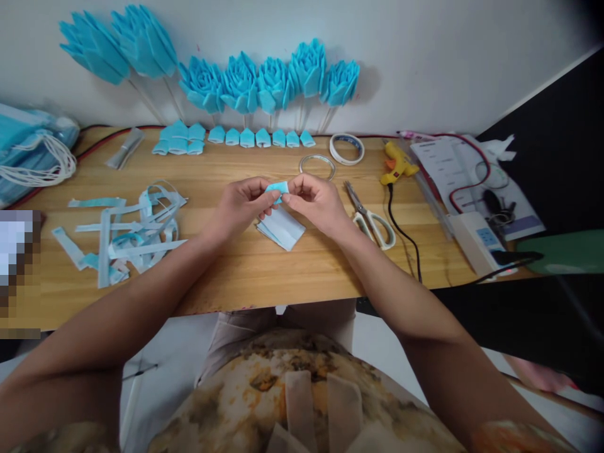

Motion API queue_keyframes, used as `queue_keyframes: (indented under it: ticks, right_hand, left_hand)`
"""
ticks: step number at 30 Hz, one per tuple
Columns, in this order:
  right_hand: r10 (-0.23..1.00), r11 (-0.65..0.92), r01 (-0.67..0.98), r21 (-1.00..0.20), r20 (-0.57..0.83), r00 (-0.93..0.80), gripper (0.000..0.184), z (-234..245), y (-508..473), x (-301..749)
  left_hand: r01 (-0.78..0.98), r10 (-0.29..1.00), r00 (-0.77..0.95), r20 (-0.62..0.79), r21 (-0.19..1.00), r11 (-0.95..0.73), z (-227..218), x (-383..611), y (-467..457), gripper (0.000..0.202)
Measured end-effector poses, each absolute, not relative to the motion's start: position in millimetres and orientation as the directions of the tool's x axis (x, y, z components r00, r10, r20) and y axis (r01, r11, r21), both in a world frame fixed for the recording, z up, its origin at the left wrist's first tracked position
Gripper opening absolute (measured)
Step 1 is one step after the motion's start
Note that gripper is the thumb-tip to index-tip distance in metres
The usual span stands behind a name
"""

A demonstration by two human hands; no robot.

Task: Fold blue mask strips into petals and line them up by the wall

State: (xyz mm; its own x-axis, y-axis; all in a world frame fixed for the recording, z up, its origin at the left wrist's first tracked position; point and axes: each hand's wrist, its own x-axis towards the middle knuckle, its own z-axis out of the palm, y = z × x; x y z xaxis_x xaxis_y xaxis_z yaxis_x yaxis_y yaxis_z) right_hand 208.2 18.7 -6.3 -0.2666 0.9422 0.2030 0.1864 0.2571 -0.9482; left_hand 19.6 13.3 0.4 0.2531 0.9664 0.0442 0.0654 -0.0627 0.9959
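Note:
My left hand (243,204) and my right hand (315,200) meet over the middle of the wooden table (264,270). Both pinch a small folded blue piece (277,187) between fingertips and thumbs. Just below them a stack of cut light-blue mask fabric (282,228) lies flat on the table. A row of folded blue petals (255,137) lines the back edge. Blue fabric flowers on sticks (264,82) lean against the wall behind it.
Cut mask strips and ear loops (125,229) are piled at the left, with packs of face masks (28,151) at the far left. Scissors (370,217), two tape rolls (346,148), a yellow glue gun (395,165), papers and a power strip (474,239) lie at the right.

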Motion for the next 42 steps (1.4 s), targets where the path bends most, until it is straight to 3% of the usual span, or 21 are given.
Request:
queue_keyframes:
  ticks: [8, 32, 42]
  right_hand:
    - [0.941, 0.264, 0.207, -0.942, 0.205, -0.269, 0.018, -6.8, 19.0, 208.6]
    - [0.943, 0.237, 0.19, -0.953, 0.179, -0.28, 0.02, 0.9, 17.2, 210.4]
    - [0.946, 0.261, 0.217, -0.941, 0.204, -0.254, 0.021, -3.7, 19.0, 210.7]
  left_hand:
    - [0.096, 0.97, 0.231, 0.074, 0.99, -0.099, 0.5, 21.5, 11.7, 0.021]
    - [0.1, 0.967, 0.252, -0.017, 0.995, -0.008, 1.8, 20.3, 14.9, 0.019]
    - [-0.066, 0.957, 0.279, -0.072, 0.993, 0.094, 1.2, 19.4, 16.4, 0.027]
